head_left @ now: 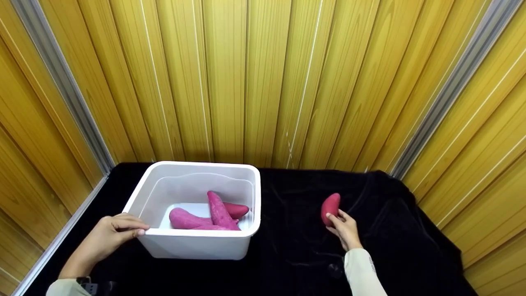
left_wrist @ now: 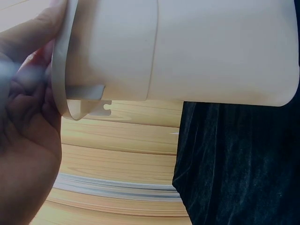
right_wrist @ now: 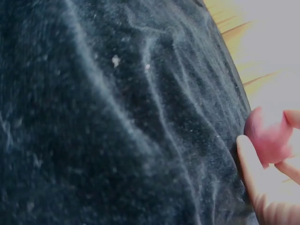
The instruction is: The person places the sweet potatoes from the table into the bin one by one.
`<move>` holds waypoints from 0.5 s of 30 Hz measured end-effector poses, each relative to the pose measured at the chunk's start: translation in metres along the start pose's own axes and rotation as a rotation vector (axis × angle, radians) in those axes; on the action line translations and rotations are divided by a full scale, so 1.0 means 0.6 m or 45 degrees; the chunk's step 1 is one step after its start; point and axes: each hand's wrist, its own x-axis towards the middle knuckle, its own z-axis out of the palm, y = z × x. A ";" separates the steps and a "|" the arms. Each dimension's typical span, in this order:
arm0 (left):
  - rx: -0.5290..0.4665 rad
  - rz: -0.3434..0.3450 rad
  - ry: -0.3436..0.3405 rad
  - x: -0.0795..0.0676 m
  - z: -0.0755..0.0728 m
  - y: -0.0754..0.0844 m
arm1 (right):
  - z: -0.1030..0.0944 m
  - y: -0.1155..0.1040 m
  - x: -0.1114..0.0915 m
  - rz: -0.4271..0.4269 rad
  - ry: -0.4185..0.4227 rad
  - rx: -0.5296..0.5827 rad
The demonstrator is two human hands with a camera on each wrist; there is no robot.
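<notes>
My left hand (head_left: pixel 109 232) grips the near left corner of a white plastic tub (head_left: pixel 197 245), thumb and fingers on either side of its rim in the left wrist view. Several purple-red sweet potatoes (head_left: pixel 220 209) lie in a loose pile inside the tub; its front wall hides part of them. To the right of the tub, my right hand (head_left: pixel 345 230) holds a curved red sweet potato (head_left: pixel 330 204) between thumb and fingers. The right wrist view shows that sweet potato (right_wrist: pixel 269 136) from its end, washed out by light.
A black cloth (head_left: pixel 296 213) covers the table under the tub and has wrinkles on the right. Yellow wood-patterned panels (head_left: pixel 263 82) stand behind and at both sides, joined by grey metal corner strips (head_left: pixel 444 86).
</notes>
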 end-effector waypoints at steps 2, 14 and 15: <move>-0.003 0.010 0.010 0.000 0.000 0.000 | -0.001 0.000 -0.001 0.001 -0.026 0.004; -0.008 -0.004 0.013 0.000 0.001 -0.001 | 0.000 -0.018 -0.013 0.054 -0.161 -0.017; -0.005 -0.010 0.008 0.000 0.001 -0.001 | -0.001 -0.020 -0.014 0.057 -0.167 -0.027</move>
